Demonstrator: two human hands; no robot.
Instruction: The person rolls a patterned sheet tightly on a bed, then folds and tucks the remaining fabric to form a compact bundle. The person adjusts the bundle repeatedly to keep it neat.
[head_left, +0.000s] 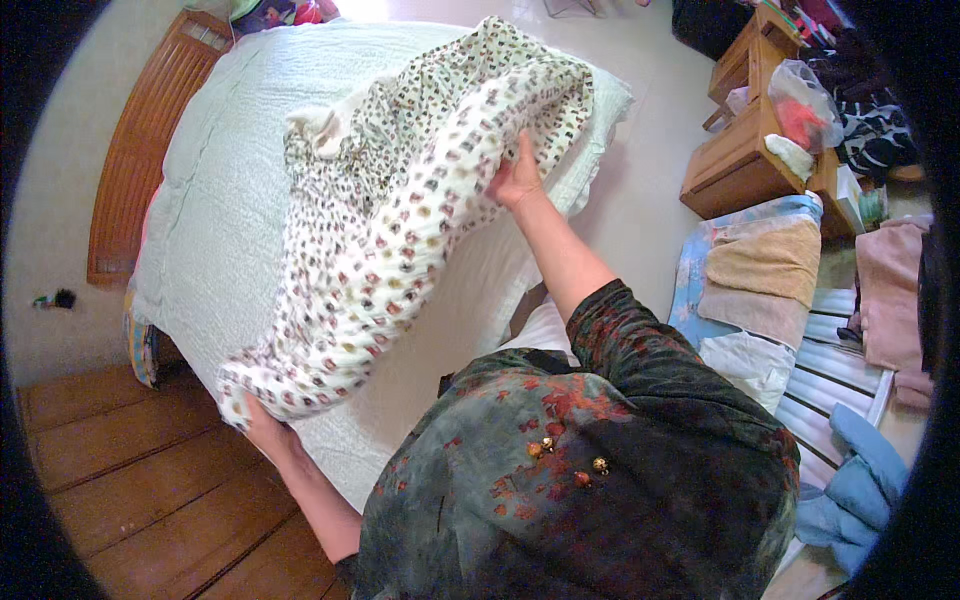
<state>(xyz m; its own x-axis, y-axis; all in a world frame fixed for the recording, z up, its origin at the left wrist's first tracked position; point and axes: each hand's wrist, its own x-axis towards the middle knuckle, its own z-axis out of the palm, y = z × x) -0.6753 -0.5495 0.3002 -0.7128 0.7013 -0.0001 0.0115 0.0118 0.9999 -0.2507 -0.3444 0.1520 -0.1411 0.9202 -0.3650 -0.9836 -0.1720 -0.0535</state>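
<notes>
A white blanket or quilt cover (405, 247) with small red, brown and dark motifs lies bunched in a long loose fold across the bed. My left hand (270, 435) grips its near-left corner at the edge of the mattress. Farther up and to the right, my right hand (519, 180) holds the fold's right edge, thumb pointing up and fingers hidden in the cloth. A plain whitish piece (326, 131) of fabric shows at its left end. Beneath spreads a pale, crinkled bedspread (225, 187).
A slatted wooden headboard (142, 150) stands at the left, above brown wooden boards (150, 465). Wooden furniture (742, 161) with a plastic bag (802, 105) sits to the right. Folded towels (765, 262) and a blue cloth (859, 487) lie on a white slatted rack (825, 367).
</notes>
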